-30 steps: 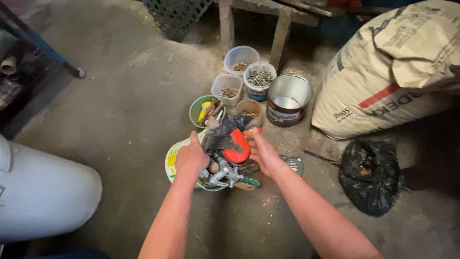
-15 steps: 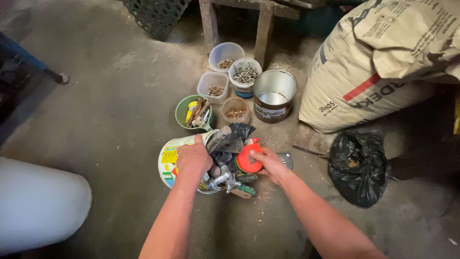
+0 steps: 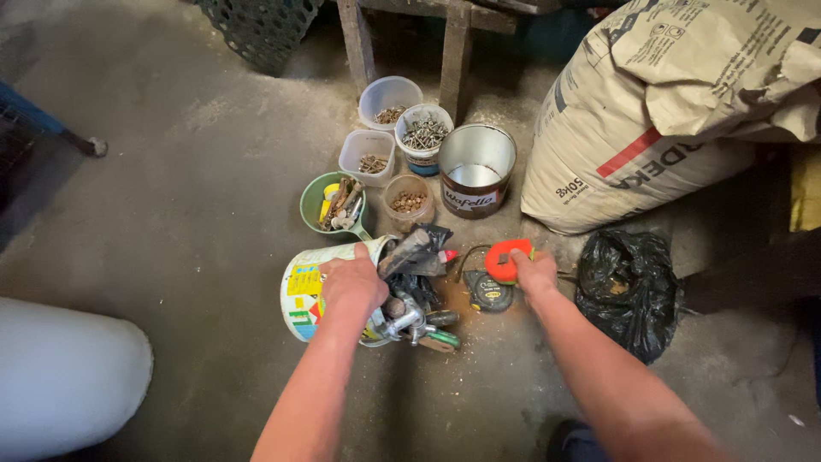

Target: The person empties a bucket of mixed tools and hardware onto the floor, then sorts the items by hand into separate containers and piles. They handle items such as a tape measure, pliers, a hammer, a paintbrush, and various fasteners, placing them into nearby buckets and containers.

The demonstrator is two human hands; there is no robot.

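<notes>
Sorting step: left hand (image 3: 352, 282) grips the tipped tool can (image 3: 310, 291) on the floor; right hand (image 3: 534, 272) closes on an orange object (image 3: 507, 259), perhaps tape, just right; next needs clear floor.

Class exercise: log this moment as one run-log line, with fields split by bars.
left hand: grips rim of tipped tool can | right hand: holds orange tool above tape measure | floor: tubs of nails, open tin
</notes>
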